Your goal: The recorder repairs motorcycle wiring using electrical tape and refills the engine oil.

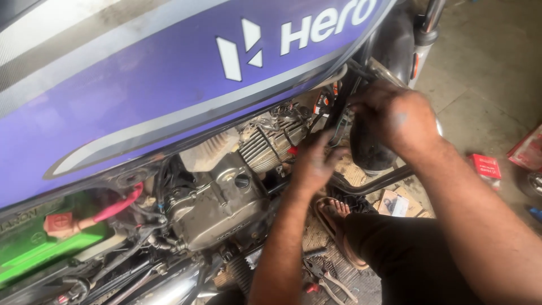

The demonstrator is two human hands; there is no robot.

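Observation:
I look down at a motorcycle with a purple fuel tank (141, 85) and an exposed grey engine (220, 197) with cooling fins. My left hand (316, 161) reaches in beside the finned cylinder head (271, 141), fingers curled at the front of the engine; whether it holds anything is hidden. My right hand (395, 116) is higher and to the right, near the frame tube and wiring (324, 104) below the tank, fingers bent, pressing on or gripping something hidden behind it.
A green battery (34, 248) with a red cable (116, 206) sits at lower left. Pliers (327, 279) lie on the floor under the engine. My sandalled foot (336, 217) rests by the exhaust pipe (367, 183). Red boxes (486, 166) lie on the concrete floor at right.

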